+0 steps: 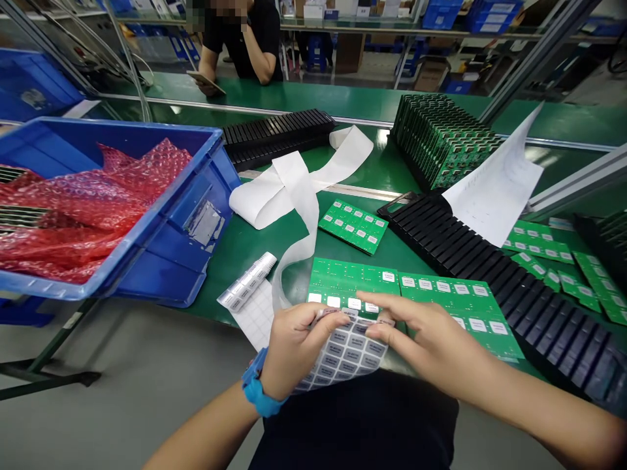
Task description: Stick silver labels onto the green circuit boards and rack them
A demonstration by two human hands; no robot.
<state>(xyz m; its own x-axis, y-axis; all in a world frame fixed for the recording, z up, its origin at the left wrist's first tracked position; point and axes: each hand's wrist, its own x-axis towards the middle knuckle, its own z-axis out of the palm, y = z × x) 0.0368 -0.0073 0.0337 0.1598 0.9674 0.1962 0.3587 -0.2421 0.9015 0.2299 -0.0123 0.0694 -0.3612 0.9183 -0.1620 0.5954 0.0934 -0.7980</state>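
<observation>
Bare forearms (529, 399) nearest; L hand (291, 346) pinching glossy label sht (340, 358); R hand (431, 339) part-open, grip unclear; rect. PCBs (353, 277).

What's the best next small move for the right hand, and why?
Probably peel a label off the sheet: the left hand grips it, the right hand is at its far edge, and the board just beyond has a lone label in its far row, otherwise bare.

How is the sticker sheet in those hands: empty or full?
Not empty: rows of grey stickers show on the sticker sheet. Fingers cover part of its edge, so I can't tell if it's full.
</observation>
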